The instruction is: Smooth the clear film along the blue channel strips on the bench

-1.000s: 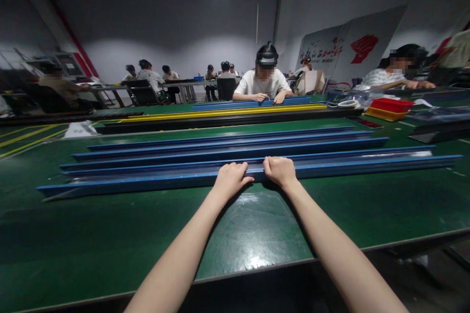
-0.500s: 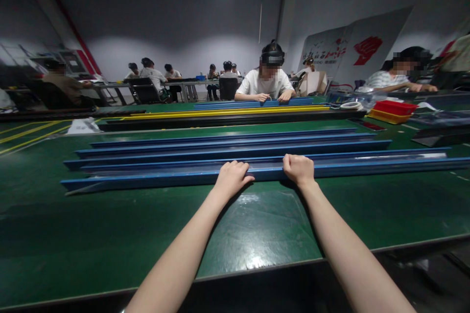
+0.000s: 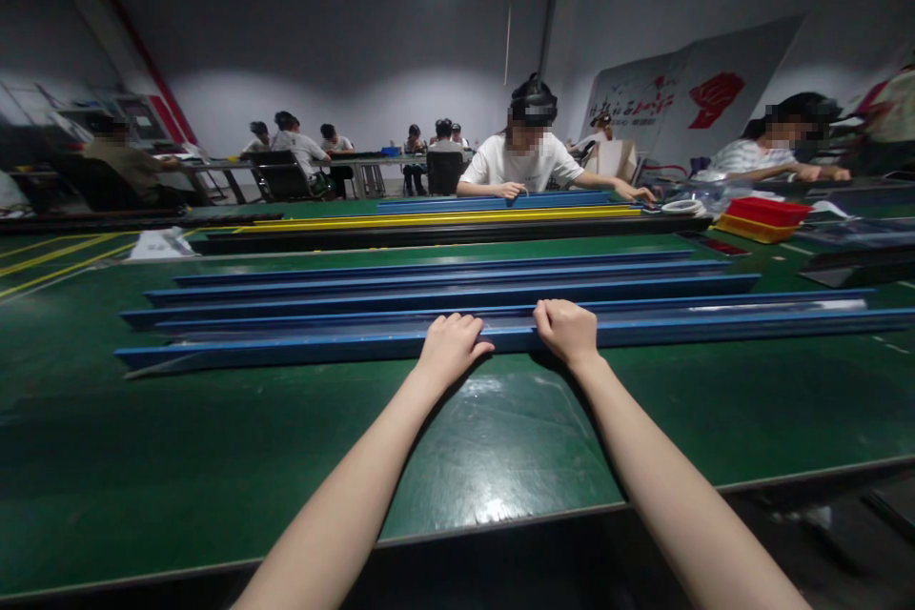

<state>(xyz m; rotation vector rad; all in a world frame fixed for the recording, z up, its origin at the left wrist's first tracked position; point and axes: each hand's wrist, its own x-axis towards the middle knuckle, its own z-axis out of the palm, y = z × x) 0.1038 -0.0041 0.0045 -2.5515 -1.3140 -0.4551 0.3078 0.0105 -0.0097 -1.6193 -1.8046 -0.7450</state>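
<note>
Several long blue rails lie side by side across the green table. My left hand and my right hand both curl over the near edge of the nearest blue rail, close together near its middle. The fingers of each hand wrap over the rail's top. Behind it sit more blue rails.
Beyond the blue rails lie a black rail and a yellow rail. A person in a white shirt works across the table. Red and yellow trays stand at the right. More people sit at tables behind.
The nearest rail slid to the right in the first half second. My right hand went right along it, then came back a little to the left. My left hand stayed put.
</note>
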